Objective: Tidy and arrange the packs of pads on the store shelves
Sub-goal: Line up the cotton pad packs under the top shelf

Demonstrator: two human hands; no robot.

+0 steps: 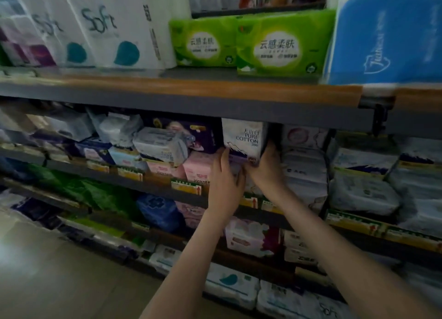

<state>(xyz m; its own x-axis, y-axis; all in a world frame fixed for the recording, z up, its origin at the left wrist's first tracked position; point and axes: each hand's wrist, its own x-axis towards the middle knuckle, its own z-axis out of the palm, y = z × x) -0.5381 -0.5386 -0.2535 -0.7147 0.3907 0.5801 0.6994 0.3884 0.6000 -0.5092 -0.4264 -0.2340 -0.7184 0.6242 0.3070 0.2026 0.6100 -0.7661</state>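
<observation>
Stock item in hand: white "Pure Cotton" pack (244,139), upright, just right of frame centre, tucked under the edge of the upper shelf board (191,91) on the pad shelf (134,183). Left hand (226,175) presses flat against the pack's lower left side, fingers pointing toward 12 o'clock; right hand (269,165) cups its lower right corner, so the pack is grasped between both palms. Neighbours: dark purple pack (181,132) at 9 o'clock, touching or nearly so; pink boxes (196,168) at 8 o'clock below it; a pale blue-white pack (162,145) lying tilted on top of that row; a stack of white packs (305,173) at 3 o'clock, close beside the right hand. Price tags (186,187) line the shelf lip. Upper shelf carries green tissue packs (263,44) and white "Soft" rolls (100,24). Risks, as judged: the slot looks tight, so pushing the pack deeper could crumple its soft wrapper or catch its top on the board above; the right hand's knuckles could nudge the adjoining stack forward; jostling the row may send the tilted pack sliding off the lip.
</observation>
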